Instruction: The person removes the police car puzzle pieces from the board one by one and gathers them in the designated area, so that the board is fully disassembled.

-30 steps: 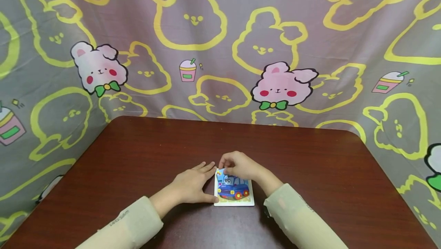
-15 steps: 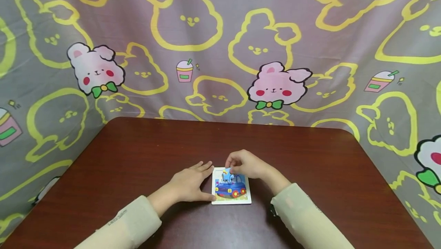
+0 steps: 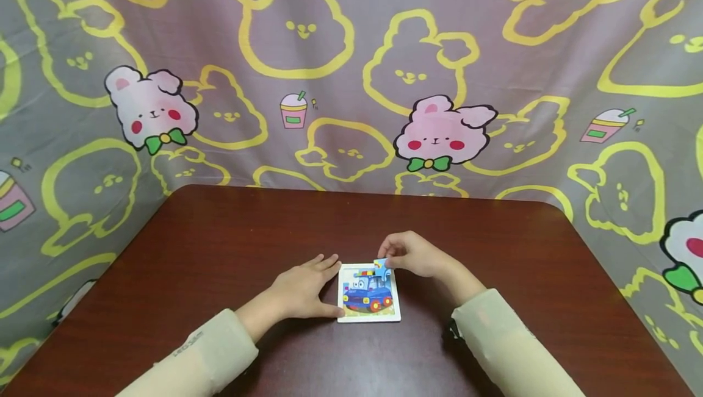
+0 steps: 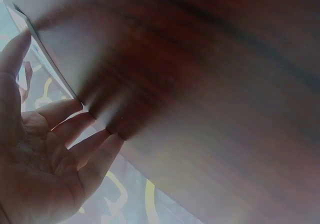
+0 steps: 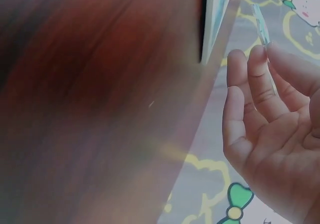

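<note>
A small jigsaw puzzle board with a white rim lies flat on the table, showing a blue cartoon car. My left hand rests at its left side, fingers spread and fairly straight, thumb touching the lower left corner and index fingertip at the upper left. My right hand pinches a light blue puzzle piece between thumb and fingers over the board's upper right corner. Seen from the right wrist, the piece is thin and nearly edge-on, raised apart from the board.
The dark reddish-brown table reaches out around the board on all sides. A grey-pink curtain printed with cartoon rabbits and yellow outlines hangs behind the table and along both sides.
My right hand has carried the puzzle piece from the board's upper left to its upper right, uncovering the car's top. The left hand has kept its place on the board's edge.
</note>
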Tool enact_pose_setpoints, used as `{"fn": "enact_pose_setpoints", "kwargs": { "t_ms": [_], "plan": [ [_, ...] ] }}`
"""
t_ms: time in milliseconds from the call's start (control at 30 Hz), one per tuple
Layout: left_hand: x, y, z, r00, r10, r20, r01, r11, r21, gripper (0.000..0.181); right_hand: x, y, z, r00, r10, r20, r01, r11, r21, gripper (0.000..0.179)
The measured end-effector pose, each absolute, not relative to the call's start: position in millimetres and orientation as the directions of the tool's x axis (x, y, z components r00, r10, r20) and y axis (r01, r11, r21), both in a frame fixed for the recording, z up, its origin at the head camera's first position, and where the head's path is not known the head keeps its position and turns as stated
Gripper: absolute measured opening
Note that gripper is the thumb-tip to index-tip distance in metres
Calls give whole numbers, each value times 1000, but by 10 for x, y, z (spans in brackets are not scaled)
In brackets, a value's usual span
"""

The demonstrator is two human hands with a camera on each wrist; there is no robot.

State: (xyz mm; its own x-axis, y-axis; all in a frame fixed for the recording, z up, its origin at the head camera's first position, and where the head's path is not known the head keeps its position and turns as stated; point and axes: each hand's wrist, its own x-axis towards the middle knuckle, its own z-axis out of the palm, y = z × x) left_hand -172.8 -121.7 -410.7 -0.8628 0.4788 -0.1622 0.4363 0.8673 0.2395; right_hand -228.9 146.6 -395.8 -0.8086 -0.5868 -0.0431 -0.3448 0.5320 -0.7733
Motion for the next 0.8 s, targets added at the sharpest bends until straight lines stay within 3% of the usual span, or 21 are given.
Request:
{"fn": "enact_pose_setpoints", "kwargs": {
  "t_ms": [800],
  "plan": [
    [-1717, -1224, -4119, -862, 485, -148, 446, 864, 234, 98, -2375, 2022, -4003, -858, -513, -32, -286, 528, -800, 6]
  ]
}}
